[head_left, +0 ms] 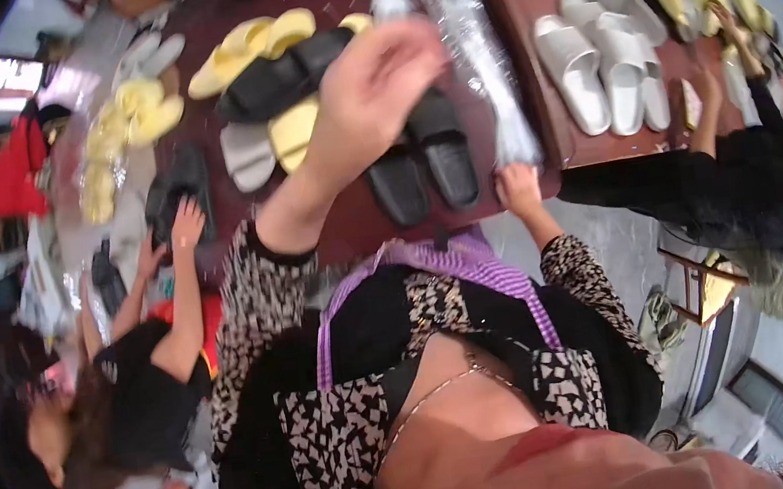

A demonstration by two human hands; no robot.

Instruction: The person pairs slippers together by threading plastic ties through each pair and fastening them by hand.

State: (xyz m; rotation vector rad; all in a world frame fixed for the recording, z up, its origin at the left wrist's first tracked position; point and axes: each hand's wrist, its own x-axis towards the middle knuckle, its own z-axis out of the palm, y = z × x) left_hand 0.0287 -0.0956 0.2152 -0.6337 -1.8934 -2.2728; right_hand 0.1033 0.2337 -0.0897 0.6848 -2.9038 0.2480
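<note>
Grey tiled floor (605,228) shows around a dark red worktop (350,225), with white slippers (573,66) set out on another worktop (614,147) at the right. Directly before the wearer, a pair of black slippers (450,164) lies near the front edge, side by side, under and just beyond the left hand (382,74). That hand is raised and blurred, its fingers loosely curled; whether its grip has hold of anything, I cannot tell. At the front edge, the right hand (519,188) touches the near end of some clear plastic (495,95), which stretches away across the worktop; I cannot tell how firmly its grip is closed on it. Left of the black pair lie a grey slipper (249,154) and yellow slippers (242,48), with more black slippers (269,85) beside them. Farther left, a co-worker's hand (186,223) touches a dark slipper (191,176). Another co-worker (698,192), in black, leans at the right-hand worktop.
</note>
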